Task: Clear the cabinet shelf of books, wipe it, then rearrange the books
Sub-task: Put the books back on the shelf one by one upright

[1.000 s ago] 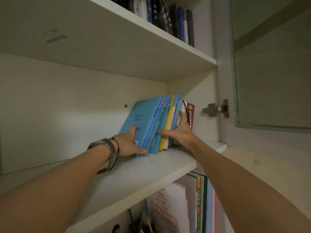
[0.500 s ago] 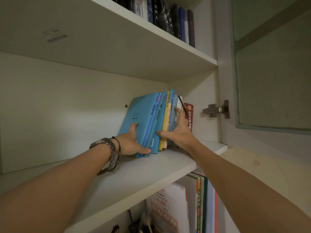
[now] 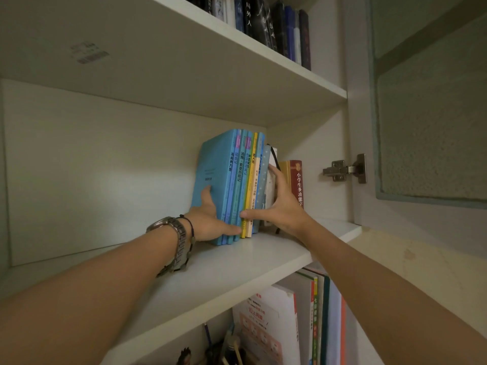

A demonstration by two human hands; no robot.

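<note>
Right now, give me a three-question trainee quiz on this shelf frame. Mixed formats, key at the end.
1. True or false: the left hand presses the cover of the outermost blue book.
2. Which book stands right of the right hand? A) red-spined book B) black book C) green book
3. Fill in: the wrist with the metal watch is the ____ one.

Key: 1 true; 2 A; 3 left.
</note>
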